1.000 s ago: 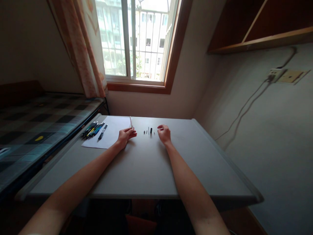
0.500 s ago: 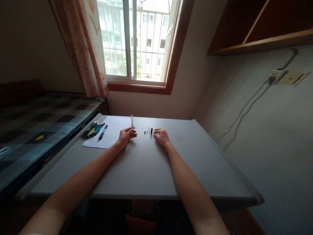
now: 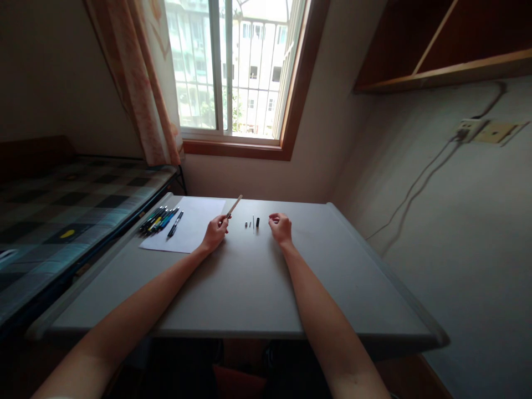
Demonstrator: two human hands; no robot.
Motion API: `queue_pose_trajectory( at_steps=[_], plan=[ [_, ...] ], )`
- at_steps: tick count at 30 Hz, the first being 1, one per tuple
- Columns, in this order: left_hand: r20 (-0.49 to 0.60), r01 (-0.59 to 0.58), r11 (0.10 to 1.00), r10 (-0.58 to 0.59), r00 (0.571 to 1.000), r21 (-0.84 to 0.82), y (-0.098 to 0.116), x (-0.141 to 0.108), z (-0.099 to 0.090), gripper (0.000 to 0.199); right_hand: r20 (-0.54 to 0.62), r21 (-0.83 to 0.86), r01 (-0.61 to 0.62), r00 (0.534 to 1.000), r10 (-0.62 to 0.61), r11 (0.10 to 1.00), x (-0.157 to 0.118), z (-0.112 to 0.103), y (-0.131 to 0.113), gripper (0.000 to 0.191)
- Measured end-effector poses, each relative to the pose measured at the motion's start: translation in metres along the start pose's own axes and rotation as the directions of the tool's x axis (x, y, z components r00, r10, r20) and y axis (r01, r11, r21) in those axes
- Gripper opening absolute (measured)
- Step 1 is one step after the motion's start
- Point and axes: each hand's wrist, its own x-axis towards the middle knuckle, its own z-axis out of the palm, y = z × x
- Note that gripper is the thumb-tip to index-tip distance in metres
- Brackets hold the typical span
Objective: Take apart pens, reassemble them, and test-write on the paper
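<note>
My left hand point(image 3: 216, 231) is closed on a slim light-coloured pen barrel point(image 3: 235, 204), which points up and to the right above the table. My right hand point(image 3: 281, 226) is held over the table with its fingers curled together; whatever they may hold is too small to make out. Between the hands several small parts lie in a row: a short dark piece point(image 3: 246, 224), a tiny piece point(image 3: 250, 224), a thin rod point(image 3: 253, 223) and a black cap point(image 3: 257, 222), the last nearest my right hand.
On the left, a white sheet point(image 3: 162, 243) lies under part of a pile of pens point(image 3: 157, 220) and a separate black pen point(image 3: 175, 225). The grey table point(image 3: 241, 299) stands below a window, with a bed point(image 3: 83, 210) to its left.
The barrel in my left hand has tilted from nearly upright to leaning right. My right hand has moved a little to the right, away from the black cap, and its fingers have curled in.
</note>
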Motion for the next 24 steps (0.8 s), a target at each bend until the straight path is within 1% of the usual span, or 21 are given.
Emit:
queue_pose_trajectory(
  at_steps=[2, 4, 6, 8, 11, 15, 18, 20, 24],
  plan=[
    [0.042, -0.12, 0.985, 0.115, 0.992, 0.125, -0.002, -0.001, 0.0, 0.028, -0.035, 0.058, 0.03, 0.999, -0.028, 0.998, 0.0, -0.001, -0.007, 0.01],
    [0.095, -0.235, 0.938, 0.218, 0.971, 0.254, -0.003, -0.004, 0.0, 0.026, -0.054, 0.097, 0.062, 0.997, -0.057, 0.993, 0.0, -0.001, -0.014, 0.009],
    [0.143, -0.305, 0.878, 0.27, 0.952, 0.369, -0.001, -0.008, 0.001, 0.026, -0.06, 0.128, 0.087, 0.995, -0.08, 0.988, -0.001, -0.001, -0.021, 0.009],
    [0.177, -0.331, 0.831, 0.28, 0.944, 0.447, 0.002, -0.011, 0.001, 0.027, -0.057, 0.163, 0.096, 0.994, -0.088, 0.982, -0.002, -0.001, -0.026, 0.011],
    [0.19, -0.309, 0.819, 0.247, 0.95, 0.483, 0.005, -0.013, 0.001, 0.029, -0.046, 0.208, 0.081, 0.996, -0.073, 0.975, -0.002, 0.0, -0.029, 0.015],
    [0.151, -0.201, 0.867, 0.148, 0.977, 0.456, 0.004, -0.01, 0.001, 0.032, -0.047, 0.212, 0.057, 0.998, -0.048, 0.975, -0.001, 0.002, -0.024, 0.019],
    [0.151, -0.147, 0.901, 0.092, 0.984, 0.409, 0.003, -0.007, 0.0, 0.033, -0.04, 0.241, 0.017, 0.999, -0.008, 0.97, 0.0, 0.003, -0.021, 0.022],
    [0.159, -0.137, 0.924, 0.084, 0.984, 0.357, 0.003, -0.006, -0.001, 0.033, -0.022, 0.308, -0.036, 0.999, 0.044, 0.951, 0.0, 0.003, -0.02, 0.024],
    [0.192, -0.148, 0.965, 0.106, 0.976, 0.218, 0.007, -0.006, -0.001, 0.034, 0.02, 0.445, -0.128, 0.991, 0.133, 0.886, 0.0, 0.002, -0.021, 0.031]
  ],
)
